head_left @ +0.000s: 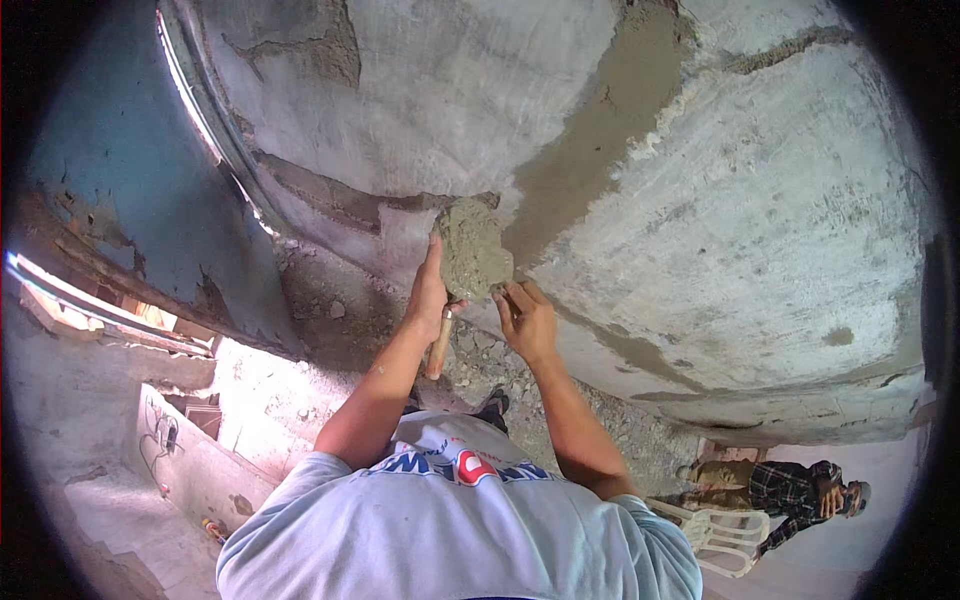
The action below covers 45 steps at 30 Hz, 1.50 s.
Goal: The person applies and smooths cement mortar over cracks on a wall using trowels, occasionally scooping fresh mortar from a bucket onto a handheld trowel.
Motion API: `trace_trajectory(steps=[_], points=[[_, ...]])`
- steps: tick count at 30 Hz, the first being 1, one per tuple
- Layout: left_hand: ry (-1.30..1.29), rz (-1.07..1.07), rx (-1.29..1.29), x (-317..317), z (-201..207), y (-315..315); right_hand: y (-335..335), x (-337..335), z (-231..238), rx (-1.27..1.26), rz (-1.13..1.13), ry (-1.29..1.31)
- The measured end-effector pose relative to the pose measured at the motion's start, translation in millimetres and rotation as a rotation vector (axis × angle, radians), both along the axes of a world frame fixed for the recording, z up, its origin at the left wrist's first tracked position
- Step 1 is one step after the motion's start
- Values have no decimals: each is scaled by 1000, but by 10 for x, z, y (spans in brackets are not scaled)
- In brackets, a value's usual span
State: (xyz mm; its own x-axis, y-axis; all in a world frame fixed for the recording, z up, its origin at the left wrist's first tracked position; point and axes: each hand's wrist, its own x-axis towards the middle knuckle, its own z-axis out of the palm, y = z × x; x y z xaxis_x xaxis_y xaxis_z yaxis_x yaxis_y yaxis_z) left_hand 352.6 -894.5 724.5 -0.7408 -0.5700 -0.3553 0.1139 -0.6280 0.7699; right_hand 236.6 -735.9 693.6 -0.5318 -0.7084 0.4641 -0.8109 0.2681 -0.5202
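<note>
A lump of wet grey mortar (476,252) sits in front of me, close to the wall, and covers most of what lies under it. My left hand (429,298) grips along its left side, thumb pointing up. Below that hand hangs the wooden handle of a trowel (438,350), tilted downward; its blade is hidden by the mortar. At the lower right edge of the lump is my right hand (530,322), fingers bent and tips pinched close together at the mortar. Whatever is between those fingertips is too small to make out.
A band of damp mortar (590,140) runs up the rough plaster wall (760,210). Rubble (480,365) covers the floor beneath my hands. At the lower right stand a white plastic chair (725,535) and another person (790,490) in a plaid shirt. A blue panel (150,170) is at left.
</note>
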Motion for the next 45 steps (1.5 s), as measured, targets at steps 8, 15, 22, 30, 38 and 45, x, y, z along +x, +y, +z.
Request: trace_trajectory(steps=[8,15,22,30,38,45], points=[[58,-2,138,-95,209,91,97,-129,569,-61,-80,54],[291,-110,96,-226,597,83,34,-540,1920,-16,-134,152],[367,-168,105,-317,786,93,-521,-1157,2957,-284,72,-250],[266,-68,137,-206,606,42,-542,-1056,2855,-372,7,-520],[255,-89,99,-31,375,-55,-70,-1019,2772,-59,-271,255],[266,-87,73,-166,352,21,-592,-1142,3606,230,-295,554]])
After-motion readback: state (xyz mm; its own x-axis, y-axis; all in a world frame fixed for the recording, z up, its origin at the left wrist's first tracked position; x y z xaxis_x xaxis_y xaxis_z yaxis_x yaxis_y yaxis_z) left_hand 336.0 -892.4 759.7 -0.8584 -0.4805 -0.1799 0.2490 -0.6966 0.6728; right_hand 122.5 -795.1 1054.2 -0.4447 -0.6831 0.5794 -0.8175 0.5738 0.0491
